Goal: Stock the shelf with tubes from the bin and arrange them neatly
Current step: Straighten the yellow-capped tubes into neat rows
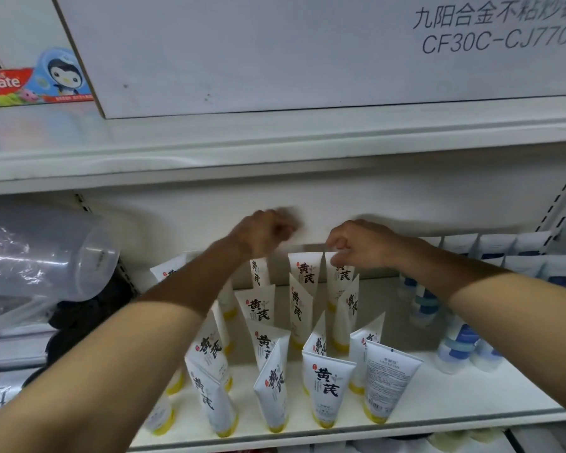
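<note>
Several white tubes with yellow caps and black characters stand cap-down in rows on the white shelf. My left hand reaches to the back row and grips the top of a rear tube. My right hand pinches the top edge of another back-row tube, next to a tube standing between the two hands. One front tube faces backwards, showing its small print. The bin is out of sight.
White tubes with blue caps stand at the right of the shelf. A clear plastic jug lies at the left. A large white carton and a toothpaste box sit on the shelf above.
</note>
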